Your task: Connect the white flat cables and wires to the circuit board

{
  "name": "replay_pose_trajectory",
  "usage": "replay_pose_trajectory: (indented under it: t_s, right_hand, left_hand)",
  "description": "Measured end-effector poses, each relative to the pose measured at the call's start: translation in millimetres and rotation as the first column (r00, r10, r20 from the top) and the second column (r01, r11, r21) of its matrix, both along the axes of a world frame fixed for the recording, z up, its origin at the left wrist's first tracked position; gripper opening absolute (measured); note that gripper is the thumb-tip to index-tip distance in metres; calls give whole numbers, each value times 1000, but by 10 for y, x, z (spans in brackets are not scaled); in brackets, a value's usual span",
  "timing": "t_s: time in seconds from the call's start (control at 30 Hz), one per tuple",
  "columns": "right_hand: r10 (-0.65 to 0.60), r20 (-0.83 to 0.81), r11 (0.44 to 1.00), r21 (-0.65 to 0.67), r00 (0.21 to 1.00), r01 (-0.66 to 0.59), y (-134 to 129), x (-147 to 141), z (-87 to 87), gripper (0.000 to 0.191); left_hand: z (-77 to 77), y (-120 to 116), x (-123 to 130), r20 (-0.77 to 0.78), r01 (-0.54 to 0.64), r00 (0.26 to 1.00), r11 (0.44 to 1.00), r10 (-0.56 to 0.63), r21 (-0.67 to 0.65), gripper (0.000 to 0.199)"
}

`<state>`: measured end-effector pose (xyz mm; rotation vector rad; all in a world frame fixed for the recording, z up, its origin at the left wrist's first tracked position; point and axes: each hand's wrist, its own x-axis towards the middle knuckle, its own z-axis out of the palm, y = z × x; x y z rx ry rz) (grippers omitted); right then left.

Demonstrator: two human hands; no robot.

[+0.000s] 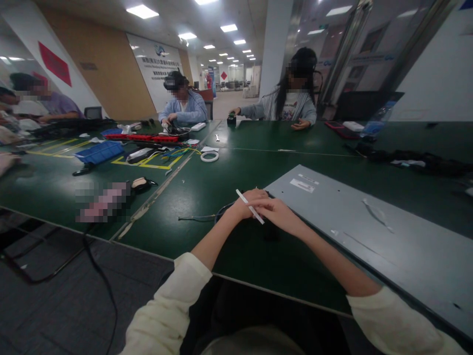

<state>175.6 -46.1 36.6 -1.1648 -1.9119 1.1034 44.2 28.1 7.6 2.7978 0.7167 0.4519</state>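
Note:
My left hand (246,204) is over the green table in front of me, its fingers curled and partly hidden under my right hand. A dark cable (197,218) loops beside its wrist and runs out of sight behind it; whatever lies within those fingers does not show. My right hand (277,213) crosses over the left from the right side. Its fingers press on a thin white strip (242,197), which lies slanted across the back of my left hand. Something dark beneath both hands is too dim to name.
A large grey metal panel (332,212) lies to the right, with loose strips on it. A white tape roll (209,156), small wrench (217,138), blue bin (99,153) and black pouch (142,184) are further off. Several people sit around the table.

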Motion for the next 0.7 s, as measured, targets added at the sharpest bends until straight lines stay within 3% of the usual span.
replay_pose_trajectory:
  t_s: [0.13, 0.27, 0.37, 0.47, 0.53, 0.6, 0.63, 0.7]
  right_hand:
    - [38, -55, 981, -190, 998, -48, 60, 128, -21, 23]
    - [-28, -25, 958, -285, 999, 20, 47, 262, 22, 20]
    - [-158, 36, 954, -252, 987, 162, 48, 482, 124, 22]
    - [-388, 106, 911, -104, 916, 398, 119, 909, 187, 23]
    - [-641, 183, 765, 85, 745, 638, 183, 1299, 151, 19]
    - [-803, 223, 596, 308, 553, 742, 218, 1718, 49, 19]
    - [-858, 206, 514, 352, 470, 783, 215, 1916, -19, 18]
    - [-918, 79, 395, 239, 388, 887, 167, 2253, -159, 22]
  left_hand:
    - [46, -27, 16, -66, -6, 998, 999, 8, 34, 17]
    - [73, -31, 53, -133, -25, 990, 996, 37, 90, 19]
    - [58, -25, 63, -133, -49, 989, 990, 67, 135, 24]
    - [33, -19, 61, -120, -42, 991, 986, 62, 159, 27]
    - [19, -15, 60, -119, -51, 990, 986, 70, 162, 27]
    - [6, -12, 61, -120, -67, 989, 985, 87, 162, 28]
    - [2, -11, 62, -120, -69, 989, 984, 89, 163, 28]
    - [-2, -11, 62, -118, -61, 990, 984, 81, 165, 28]
